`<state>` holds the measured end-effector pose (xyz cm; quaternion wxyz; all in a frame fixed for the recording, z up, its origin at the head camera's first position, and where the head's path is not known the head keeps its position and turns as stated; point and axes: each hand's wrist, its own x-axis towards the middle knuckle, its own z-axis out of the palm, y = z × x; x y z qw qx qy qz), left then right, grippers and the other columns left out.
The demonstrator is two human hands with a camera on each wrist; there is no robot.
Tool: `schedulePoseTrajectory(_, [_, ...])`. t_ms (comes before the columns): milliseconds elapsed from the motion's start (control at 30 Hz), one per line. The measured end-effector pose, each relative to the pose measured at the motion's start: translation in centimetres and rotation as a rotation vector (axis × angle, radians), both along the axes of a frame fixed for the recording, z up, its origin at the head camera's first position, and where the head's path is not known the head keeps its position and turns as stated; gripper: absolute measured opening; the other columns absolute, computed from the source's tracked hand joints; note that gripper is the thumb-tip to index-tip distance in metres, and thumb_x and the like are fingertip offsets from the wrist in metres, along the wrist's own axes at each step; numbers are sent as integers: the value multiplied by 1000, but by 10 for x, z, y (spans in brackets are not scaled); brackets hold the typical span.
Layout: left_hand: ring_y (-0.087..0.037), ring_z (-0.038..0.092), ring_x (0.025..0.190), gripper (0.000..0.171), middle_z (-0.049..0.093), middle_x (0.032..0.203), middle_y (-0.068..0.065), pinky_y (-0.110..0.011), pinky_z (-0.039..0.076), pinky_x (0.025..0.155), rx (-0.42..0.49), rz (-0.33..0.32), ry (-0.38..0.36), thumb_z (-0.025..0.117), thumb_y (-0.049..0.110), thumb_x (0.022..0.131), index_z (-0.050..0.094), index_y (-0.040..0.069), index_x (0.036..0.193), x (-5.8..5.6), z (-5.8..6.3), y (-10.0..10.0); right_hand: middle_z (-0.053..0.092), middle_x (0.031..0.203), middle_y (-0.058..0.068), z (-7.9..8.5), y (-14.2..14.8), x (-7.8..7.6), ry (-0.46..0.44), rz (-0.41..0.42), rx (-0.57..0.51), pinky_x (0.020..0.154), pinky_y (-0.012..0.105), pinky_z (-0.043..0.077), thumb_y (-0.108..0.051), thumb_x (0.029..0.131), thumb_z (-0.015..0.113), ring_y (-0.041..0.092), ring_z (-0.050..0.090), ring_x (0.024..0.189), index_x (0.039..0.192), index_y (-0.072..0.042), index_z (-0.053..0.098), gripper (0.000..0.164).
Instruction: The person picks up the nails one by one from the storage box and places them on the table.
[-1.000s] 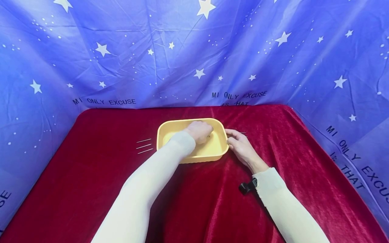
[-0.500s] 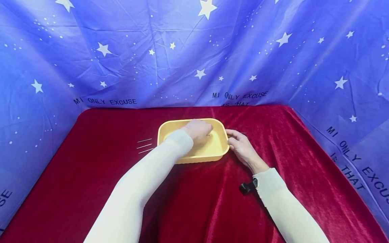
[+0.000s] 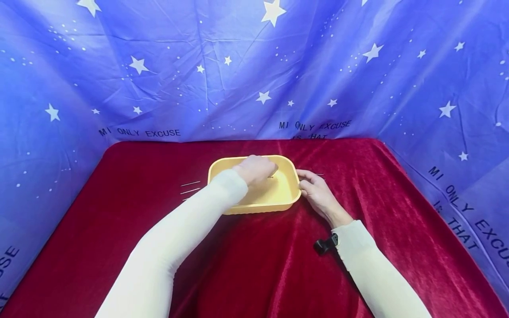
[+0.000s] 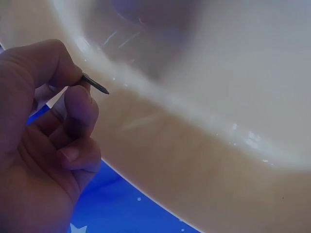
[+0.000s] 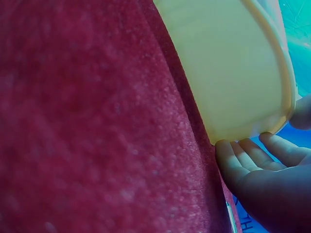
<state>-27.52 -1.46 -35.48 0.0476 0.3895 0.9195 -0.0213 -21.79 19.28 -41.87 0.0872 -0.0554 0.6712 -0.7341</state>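
Observation:
A yellow rectangular box (image 3: 262,207) with rounded corners stands on the red cloth. My left hand (image 3: 255,170) reaches down inside it, near the far wall. In the left wrist view its thumb and index finger pinch a small dark nail (image 4: 95,84), whose pointed end sticks out past the fingertips. The other fingers curl in towards the palm. At the box's right end is my right hand (image 3: 319,194); fairly straight fingers touch the outer wall, and its thumb lies by the rim in the right wrist view.
Several thin metal rods (image 3: 190,183) lie left of the box, partly behind the left sleeve. Another thin rod (image 3: 320,175) shows just beyond the right hand. A blue curtain (image 3: 238,88) with white stars hangs behind the table (image 3: 131,190).
My left hand has shifted slightly left and away inside the box, and its forearm has swung left, covering more of the rods. The right hand stays at the box's end.

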Motion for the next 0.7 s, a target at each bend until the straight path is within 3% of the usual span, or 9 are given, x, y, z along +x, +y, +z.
schedulePoseTrajectory(200, [-16,50,67,13,54,73,3,-28,42,64,-12,-20,-8,51,6,88,59,17,88,4,4,-5,45,128,34,1,0,0,-5,5,1,79,24,50,10,84,38,21,57,97,136,13,36,52])
schedulePoseTrajectory(467, [-19,54,69,10,55,74,1,-32,45,63,-71,-8,23,55,7,84,55,18,84,2,17,-9,52,120,20,0,-1,-1,2,-7,3,77,23,50,8,83,39,13,59,91,136,14,37,53])
schedulePoseTrajectory(700, [-19,54,67,13,54,71,1,-34,45,61,-85,0,31,55,5,81,52,18,81,4,21,-19,51,121,21,-1,0,-1,-3,-12,-4,78,24,51,9,83,39,14,59,91,136,13,37,53])
